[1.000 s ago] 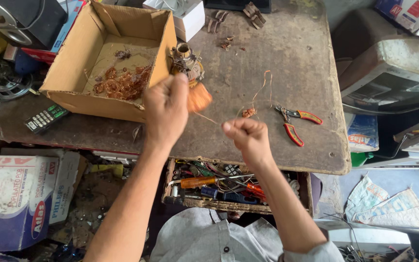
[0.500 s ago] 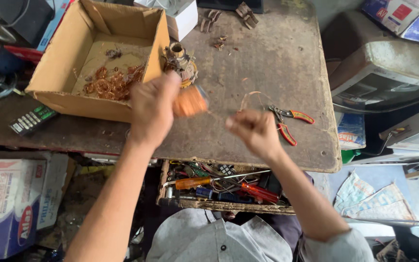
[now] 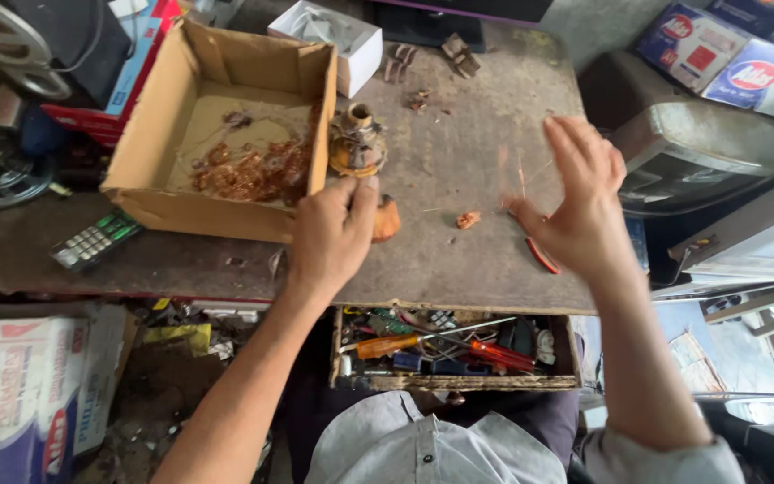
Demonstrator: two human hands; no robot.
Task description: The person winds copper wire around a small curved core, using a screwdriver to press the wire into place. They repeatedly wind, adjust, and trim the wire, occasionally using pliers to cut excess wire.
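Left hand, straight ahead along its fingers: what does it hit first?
Probably the motor coil part standing beside the cardboard box. The left hand grips an orange piece and points up the bench toward it; depth is unclear.

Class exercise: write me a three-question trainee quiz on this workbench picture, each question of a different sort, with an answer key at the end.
1. True or false: the left hand grips a small orange object over the workbench.
2. What lies inside the cardboard box? A) loose coppery wire scraps, B) screwdrivers, C) a calculator.
3. Fill in: the open drawer under the bench holds an orange-handled ____.

Key
1. True.
2. A: the wire scraps lie in the box; the calculator rests outside it on the bench.
3. Screwdriver. The right hand is raised with fingers spread, above the red-handled pliers.
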